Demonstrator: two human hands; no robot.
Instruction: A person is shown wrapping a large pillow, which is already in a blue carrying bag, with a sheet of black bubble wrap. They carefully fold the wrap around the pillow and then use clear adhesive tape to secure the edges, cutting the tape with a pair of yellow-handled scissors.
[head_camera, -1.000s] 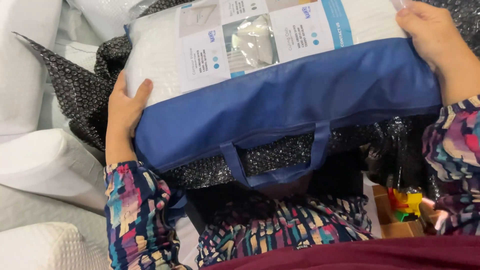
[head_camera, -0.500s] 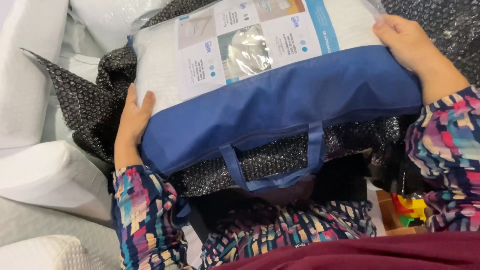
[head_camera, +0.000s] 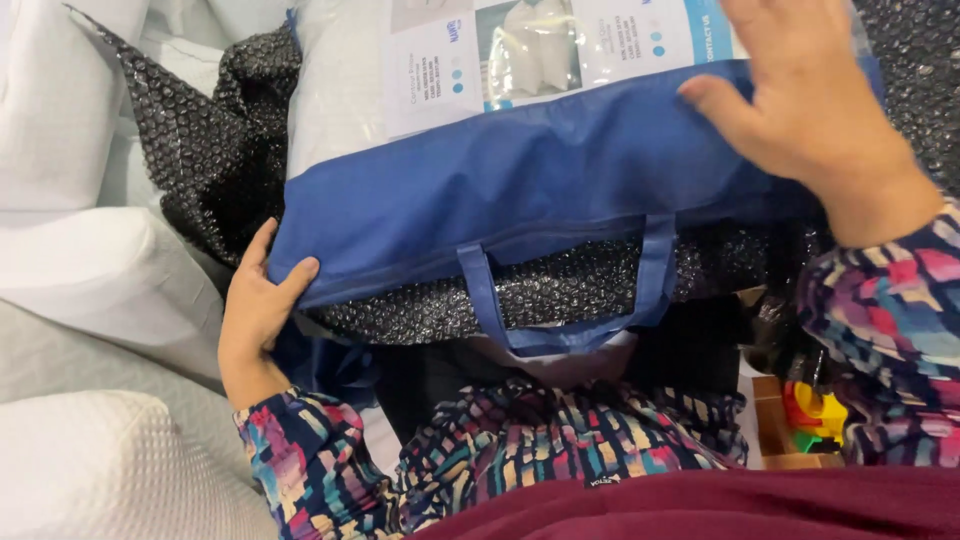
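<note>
Lying across the person's lap, the blue fabric pillow bag (head_camera: 540, 190) filled the middle of the view, its clear plastic upper face showing a white pillow and a printed paper insert (head_camera: 540, 50) behind it; 2 blue carry straps joined in a loop handle (head_camera: 560, 335) hung from its near edge toward the body. The left hand (head_camera: 255, 310) gripped the bag's lower left corner, thumb on top of the blue cloth and fingers (head_camera: 258, 255) curled along and under its edge; the right hand (head_camera: 800, 110) lay flat on the upper right of the bag, fingers spread and released, pressing the blue panel rather than clasping it. Black bubble wrap (head_camera: 200, 150) lay under the bag, spreading out to the left and showing again below the near edge, between the straps. Both arms wore sleeves of a multicoloured patterned top (head_camera: 560, 450), with maroon cloth (head_camera: 760, 505) at the bottom of the view. White pillows (head_camera: 90, 270) were stacked at the left, 1 with a textured cover (head_camera: 90, 470) nearest the camera; small bright plastic toys (head_camera: 815, 415) sat on a wooden piece at lower right, well apart from the hands.
</note>
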